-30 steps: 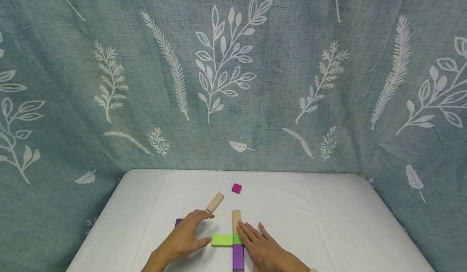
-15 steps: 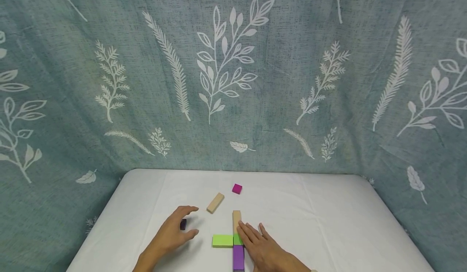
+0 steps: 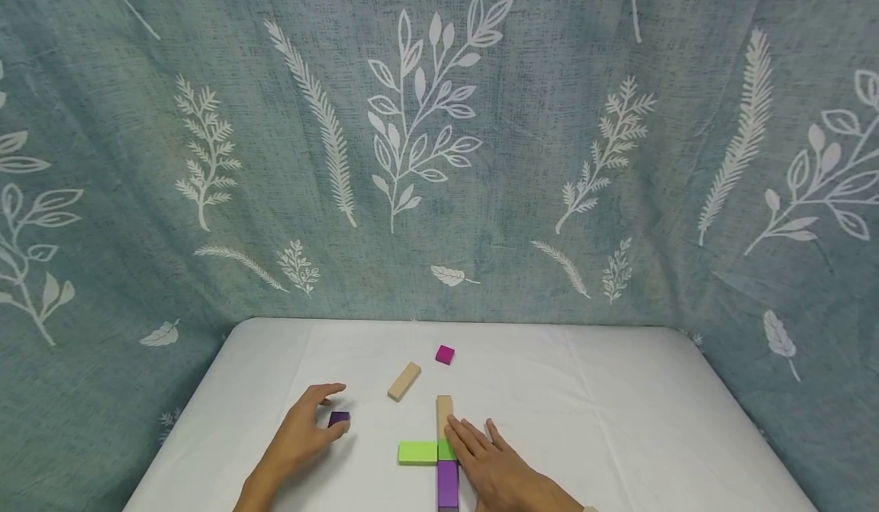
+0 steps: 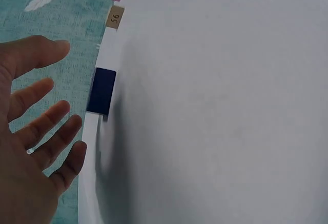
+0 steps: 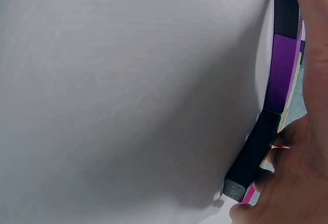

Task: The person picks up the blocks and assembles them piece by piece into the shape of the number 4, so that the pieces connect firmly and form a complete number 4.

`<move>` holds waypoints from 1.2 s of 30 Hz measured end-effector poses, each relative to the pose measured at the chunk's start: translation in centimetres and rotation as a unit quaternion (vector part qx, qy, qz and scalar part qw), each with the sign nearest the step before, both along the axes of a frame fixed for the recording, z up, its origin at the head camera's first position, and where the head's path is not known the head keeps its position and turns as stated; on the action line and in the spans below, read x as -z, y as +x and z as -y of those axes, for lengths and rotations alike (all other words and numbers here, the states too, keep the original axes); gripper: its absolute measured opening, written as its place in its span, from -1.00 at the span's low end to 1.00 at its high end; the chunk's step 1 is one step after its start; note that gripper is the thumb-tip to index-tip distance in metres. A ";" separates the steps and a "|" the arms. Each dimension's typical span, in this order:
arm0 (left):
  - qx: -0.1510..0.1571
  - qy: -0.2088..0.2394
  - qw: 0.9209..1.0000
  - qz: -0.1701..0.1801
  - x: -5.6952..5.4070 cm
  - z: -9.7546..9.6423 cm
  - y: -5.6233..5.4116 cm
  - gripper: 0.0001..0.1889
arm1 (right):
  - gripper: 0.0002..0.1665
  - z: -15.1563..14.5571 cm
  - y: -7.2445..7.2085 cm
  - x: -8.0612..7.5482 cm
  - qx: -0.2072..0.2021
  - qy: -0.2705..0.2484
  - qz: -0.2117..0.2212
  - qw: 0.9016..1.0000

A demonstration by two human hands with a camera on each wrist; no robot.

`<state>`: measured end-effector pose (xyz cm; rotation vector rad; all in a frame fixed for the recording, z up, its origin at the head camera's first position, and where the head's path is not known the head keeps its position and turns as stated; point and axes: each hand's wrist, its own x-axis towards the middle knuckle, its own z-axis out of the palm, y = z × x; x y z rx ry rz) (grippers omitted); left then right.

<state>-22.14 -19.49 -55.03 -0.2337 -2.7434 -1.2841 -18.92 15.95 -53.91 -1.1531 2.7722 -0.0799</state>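
In the head view, my left hand (image 3: 295,436) hovers with thumb and fingers spread around a dark purple block (image 3: 339,418). The left wrist view shows that same block (image 4: 102,92) standing just beyond the fingers, with a gap between. My right hand (image 3: 497,470) lies with straight fingers along a row of blocks. Its fingertips overlap a green block (image 3: 446,450) and a wooden block (image 3: 444,417); a purple block (image 3: 448,484) continues the row towards me. A lime green block (image 3: 417,453) extends left from the row. In the right wrist view, a black block (image 5: 251,155) slants beside the fingers.
Farther back on the white table (image 3: 618,405) lie a loose wooden block (image 3: 404,381) and a magenta block (image 3: 445,355). Another black block (image 5: 286,6) adjoins the purple one in the right wrist view. A patterned teal curtain (image 3: 508,191) hangs behind the table.
My left hand has moved left, away from the lime green block, to around the dark purple block. The right hand and the row have stayed in place.
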 end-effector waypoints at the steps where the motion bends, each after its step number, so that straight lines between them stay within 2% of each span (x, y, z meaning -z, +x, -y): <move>1: -0.001 0.001 1.000 0.001 0.1 0.1 0.0 -0.36 | 0.57 0.0 0.0 0.0 0.001 0.000 0.001 1.000; 9: -0.007 -0.002 1.000 0.016 0.6 0.6 -0.3 -0.36 | 0.58 0.0 -0.1 0.0 0.005 0.001 0.009 1.000; 20: 0.002 0.003 0.999 0.042 0.9 0.5 -0.6 -0.33 | 0.58 0.0 0.0 -0.1 0.002 -0.002 -0.003 1.000; 27: 0.003 -0.001 0.999 0.042 0.9 0.3 -0.7 -0.35 | 0.57 0.0 0.0 -0.2 0.008 -0.003 0.016 1.000; 36: 0.003 -0.027 0.999 0.043 0.6 -0.2 -0.8 -0.39 | 0.57 0.1 0.0 0.0 -0.001 0.001 -0.004 1.000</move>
